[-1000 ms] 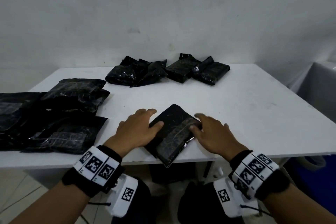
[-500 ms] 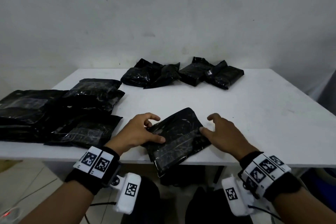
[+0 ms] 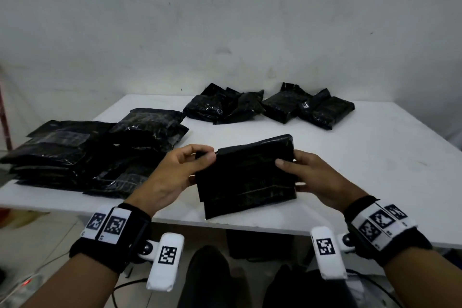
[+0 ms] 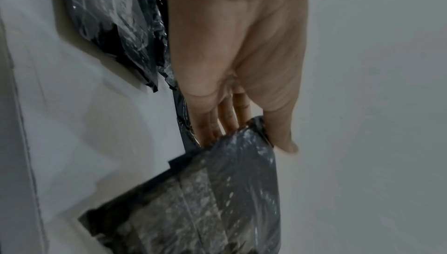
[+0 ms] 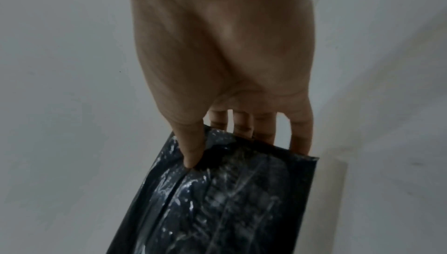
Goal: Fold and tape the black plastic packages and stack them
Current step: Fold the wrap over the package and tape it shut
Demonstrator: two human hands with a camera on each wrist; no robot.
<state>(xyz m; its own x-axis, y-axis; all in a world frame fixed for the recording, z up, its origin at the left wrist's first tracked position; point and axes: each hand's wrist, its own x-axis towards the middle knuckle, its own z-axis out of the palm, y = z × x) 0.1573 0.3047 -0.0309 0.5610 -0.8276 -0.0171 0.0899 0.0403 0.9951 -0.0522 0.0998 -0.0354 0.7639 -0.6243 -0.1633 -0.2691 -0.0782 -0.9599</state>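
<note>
1. Head view: the fingers [image 3: 200, 151] of the left hand [image 3: 170, 177] curl round the upper left corner of the black plastic package [image 3: 246, 177], thumb pinching it from the near side. The right hand [image 3: 317, 180] grips the opposite edge, thumb on the front face. The package is raised above the near edge of the white desk [image 3: 375, 157], tilted toward the person, probably so that its flap can be folded over squarely. It looks like a flat rectangle with a fold line across its lower part. A pile of flat packages [image 3: 82, 150] lies to the left and a bunched group [image 3: 267, 107] at the far side; I judge these to be the untreated and the finished ones, though no tape is visible.

2. Left wrist view: the fingers [image 4: 227, 118] go behind the package's corner while the thumb [image 4: 280, 133] lies along its edge, so they pinch it. The plastic is glossy and creased.

3. Right wrist view: the thumb [image 5: 191, 149] presses into the film, denting it, with the fingers [image 5: 263, 128] behind. The package [image 5: 229, 200] hangs below the hand, shiny and wrinkled.
</note>
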